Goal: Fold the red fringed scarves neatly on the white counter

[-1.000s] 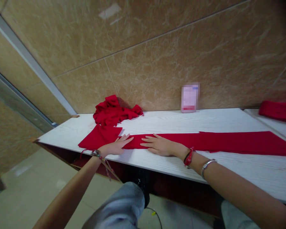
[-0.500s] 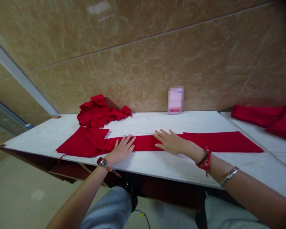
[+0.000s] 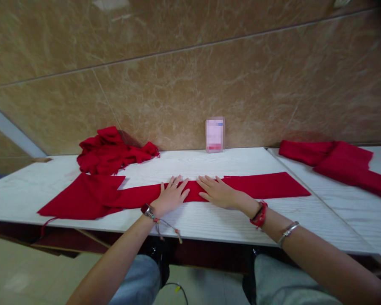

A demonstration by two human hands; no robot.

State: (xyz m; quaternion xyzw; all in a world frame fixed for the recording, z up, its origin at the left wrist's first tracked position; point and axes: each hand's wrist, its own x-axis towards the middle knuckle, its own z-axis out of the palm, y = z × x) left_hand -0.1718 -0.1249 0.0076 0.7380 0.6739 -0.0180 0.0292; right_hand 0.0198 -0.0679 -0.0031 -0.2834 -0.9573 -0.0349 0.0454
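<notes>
A long red scarf [image 3: 266,185] lies folded into a flat band along the white tabletop [image 3: 190,224]. Its left end spreads out wider, loose and wrinkled, with a thin red cord hanging over the front edge. My left hand [image 3: 172,196] rests flat on the middle of the band, fingers spread. Just to its right, my right hand [image 3: 220,192] also presses flat on the band with fingers stretched out. A small gap of red fabric shows between the two hands. Neither hand grips the fabric.
Behind the scarf's left end sits a crumpled red fringed cloth pile [image 3: 111,152]. A pink phone-like object [image 3: 215,135], blurred, leans against the marbled wall [image 3: 165,93]. More folded red fabric [image 3: 343,163] lies at the right, past a table seam. Open shelving shows under the front edge.
Both hands have slid right along the band, the left one farther, so the gap between them is narrower. The view has swung right, showing more of the fabric there.
</notes>
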